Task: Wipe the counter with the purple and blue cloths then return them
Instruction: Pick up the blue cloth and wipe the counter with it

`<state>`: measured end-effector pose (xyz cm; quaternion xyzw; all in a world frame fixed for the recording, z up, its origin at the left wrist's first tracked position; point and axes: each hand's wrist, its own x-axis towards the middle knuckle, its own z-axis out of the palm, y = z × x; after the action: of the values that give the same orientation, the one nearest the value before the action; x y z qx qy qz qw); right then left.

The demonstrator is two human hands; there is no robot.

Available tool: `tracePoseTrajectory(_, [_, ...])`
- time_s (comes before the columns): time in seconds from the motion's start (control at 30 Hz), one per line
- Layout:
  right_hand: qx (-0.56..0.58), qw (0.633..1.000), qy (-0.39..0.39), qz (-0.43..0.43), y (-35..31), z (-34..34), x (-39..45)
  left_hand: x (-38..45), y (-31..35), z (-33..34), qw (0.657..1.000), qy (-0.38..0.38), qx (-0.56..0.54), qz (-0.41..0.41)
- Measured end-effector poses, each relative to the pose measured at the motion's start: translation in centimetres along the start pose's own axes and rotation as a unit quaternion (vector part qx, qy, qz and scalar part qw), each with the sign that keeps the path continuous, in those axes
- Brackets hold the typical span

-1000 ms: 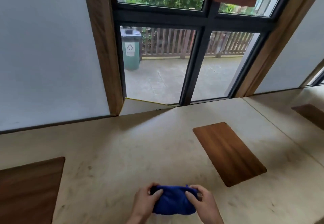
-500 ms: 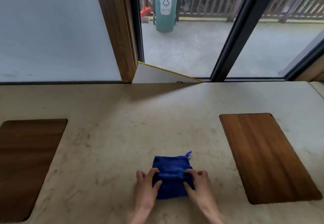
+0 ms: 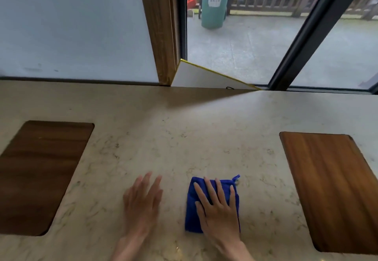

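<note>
A folded blue cloth [image 3: 191, 215] lies flat on the beige marble counter [image 3: 184, 138], near its front edge. My right hand [image 3: 216, 209] presses down on the cloth with straight, spread fingers. My left hand [image 3: 143, 201] is flat on the bare counter just left of the cloth, apart from it, fingers straight and slightly blurred. A small loop sticks out at the cloth's far right corner. No purple cloth is in view.
Two dark wooden panels are set into the counter, one at the left [image 3: 38, 175] and one at the right [image 3: 331, 189]. A white board with a yellow edge [image 3: 204, 76] leans behind the counter against the window. Outside stands a green bin [image 3: 214, 1].
My left hand has let go of the cloth and moved left onto the counter. My right hand has gone from gripping the cloth's edge to lying flat on top. The view has tilted down.
</note>
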<state>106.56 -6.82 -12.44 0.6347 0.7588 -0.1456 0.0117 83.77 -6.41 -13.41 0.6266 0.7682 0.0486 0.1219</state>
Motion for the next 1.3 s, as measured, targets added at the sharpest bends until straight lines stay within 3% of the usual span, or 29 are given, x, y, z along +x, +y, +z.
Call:
tracePoseTrajectory(0.13, [-0.042,0.996,-0.015,-0.076,-1.8,4.6,-5.1,2.9,-4.3,-0.8,0.999,0.012,0.028,0.029])
tracePoseTrajectory(0.2, [-0.086,0.988,0.013,-0.128,-2.7,6.7,-6.9,4.4,-6.4,-1.0,0.999,0.011,0.025,0.019])
tracePoseTrajectory(0.33, [-0.120,0.984,0.030,-0.129,-3.8,8.1,-5.2,6.2,-9.2,-1.2,1.000,0.006,0.010,-0.002])
tracePoseTrajectory(0.47, [-0.076,0.984,0.023,-0.158,-5.7,9.0,-3.1,8.7,-10.8,-1.3,1.000,0.009,-0.001,0.001])
tracePoseTrajectory(0.57, [0.014,0.994,0.049,-0.092,-6.8,6.0,4.9,11.3,-10.0,-1.5,0.999,-0.007,0.013,0.030])
tracePoseTrajectory(0.63, [0.004,0.995,0.077,-0.056,-7.3,3.0,12.9,12.5,-9.5,-1.3,0.999,-0.008,0.029,0.038])
tracePoseTrajectory(0.8, [-0.018,0.998,0.054,-0.026,-7.0,-2.2,30.5,12.8,-10.0,-0.4,0.998,-0.003,0.030,0.047])
tracePoseTrajectory(0.97, [0.002,0.998,0.055,-0.003,-7.4,-3.9,40.1,13.0,-10.1,0.0,0.998,0.014,0.030,0.056])
tracePoseTrajectory(1.17, [-0.002,0.997,0.079,-0.010,-8.1,-3.3,37.2,13.1,-10.5,0.5,0.997,0.027,0.035,0.061])
tracePoseTrajectory(1.3, [-0.007,0.995,0.085,-0.053,-9.0,-0.2,23.8,13.0,-10.4,0.0,0.998,0.023,0.032,0.055])
